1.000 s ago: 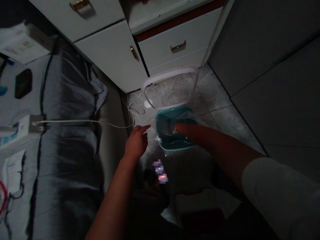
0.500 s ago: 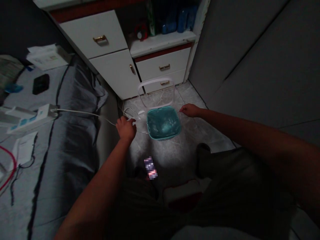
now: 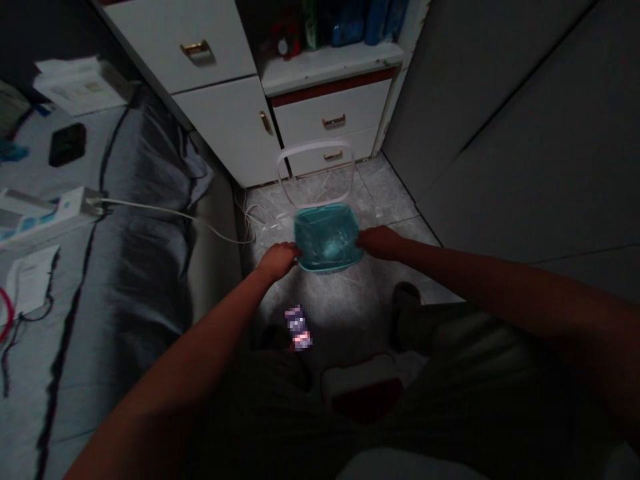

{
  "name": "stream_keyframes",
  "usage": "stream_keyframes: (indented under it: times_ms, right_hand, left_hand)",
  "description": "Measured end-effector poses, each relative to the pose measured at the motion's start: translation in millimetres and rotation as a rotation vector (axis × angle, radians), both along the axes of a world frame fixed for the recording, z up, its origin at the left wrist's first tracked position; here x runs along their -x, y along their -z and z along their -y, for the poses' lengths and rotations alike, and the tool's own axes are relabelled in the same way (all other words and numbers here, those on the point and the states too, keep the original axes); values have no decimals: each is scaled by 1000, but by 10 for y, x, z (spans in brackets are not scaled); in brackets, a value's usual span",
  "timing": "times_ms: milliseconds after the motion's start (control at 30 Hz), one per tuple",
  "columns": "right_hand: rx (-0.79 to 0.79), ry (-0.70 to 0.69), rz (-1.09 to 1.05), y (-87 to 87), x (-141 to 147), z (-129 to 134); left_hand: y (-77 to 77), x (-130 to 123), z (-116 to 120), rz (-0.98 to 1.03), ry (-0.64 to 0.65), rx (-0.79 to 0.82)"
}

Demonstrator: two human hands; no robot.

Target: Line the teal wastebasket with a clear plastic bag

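Observation:
A teal bin stands on the tiled floor in front of me, lined with a clear plastic bag. A thin white frame stands upright at its far edge. At the bin's left rim, my left hand is closed, its fingertips pinching the bag's edge against the rim. My right hand is likewise closed at the right rim, fingers on the bag there. What lies under the fingertips is partly hidden.
White drawers stand behind the bin. On the left is a bed with a power strip; its white cable runs to the floor. A phone with a lit screen is near my foot. A grey panel bounds the right.
My left hand has moved right to the bin's left rim. My right hand has come slightly down and in to the right rim. The view has shifted a little.

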State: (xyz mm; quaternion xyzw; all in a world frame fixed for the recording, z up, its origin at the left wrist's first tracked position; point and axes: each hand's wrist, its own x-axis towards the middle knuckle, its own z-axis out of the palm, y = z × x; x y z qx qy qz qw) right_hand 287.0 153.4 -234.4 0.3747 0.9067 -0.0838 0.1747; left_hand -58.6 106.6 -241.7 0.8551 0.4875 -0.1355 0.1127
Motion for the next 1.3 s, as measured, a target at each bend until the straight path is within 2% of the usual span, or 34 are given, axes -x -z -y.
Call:
stream_keyframes:
  times_ms: [267, 400, 567, 767, 900, 1033, 1067, 1167, 1233, 1300]
  right_hand:
    - [80, 136, -27, 12, -150, -16]
    - [165, 150, -40, 66, -246, 49]
    - [226, 160, -44, 124, -246, 88]
    - [233, 216, -24, 256, -214, 54]
    - [214, 266, -108, 354, -223, -30]
    - [218, 384, -280, 379, -244, -181]
    - [200, 438, -321, 374, -242, -227]
    - [171, 633, -417, 341, -193, -378]
    - [203, 751, -472, 309, -129, -490]
    - [243, 846, -519, 276, -54, -605]
  left_hand:
    - [-62, 78, 66, 78, -111, 41]
    - [26, 173, 148, 71, -81, 96]
    - [165, 155, 215, 54, -13, 140]
    - [226, 136, 145, 60, -26, 144]
    - [299, 228, 13, 181, -147, 163]
    - [319, 309, -144, 457, -408, 262]
    - [299, 309, -180, 509, -482, 217]
    - [194, 256, -273, 550, -644, -87]
    - [126, 203, -330, 536, -683, -216]
    - [96, 170, -396, 524, -664, -221]
